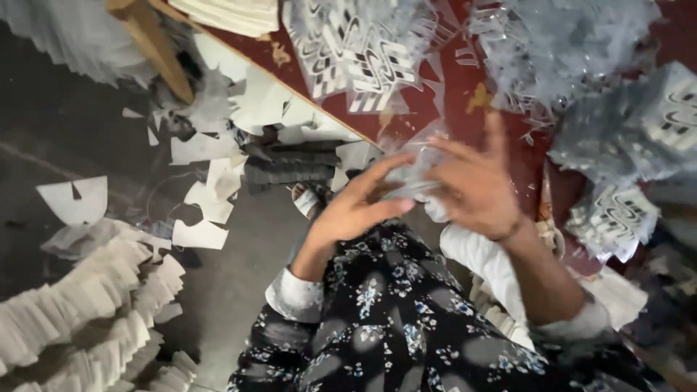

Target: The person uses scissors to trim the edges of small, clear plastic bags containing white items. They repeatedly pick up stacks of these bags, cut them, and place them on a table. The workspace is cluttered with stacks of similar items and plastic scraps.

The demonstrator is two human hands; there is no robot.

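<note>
One clear film piece (415, 176), left hand (356, 210), right hand (475, 190) pinching it

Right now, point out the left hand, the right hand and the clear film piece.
left hand (356, 207), head view, back of the hand
right hand (475, 190), head view, its middle
clear film piece (415, 174), head view, part between hands

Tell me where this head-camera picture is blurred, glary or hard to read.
Head view: both hands are smeared by motion, left hand and right hand, so the clear plastic piece between them is barely readable. Head view: soft glare whitens the plastic sheets on the red table. Head view: the stacked white cutouts at lower left look soft.
</note>
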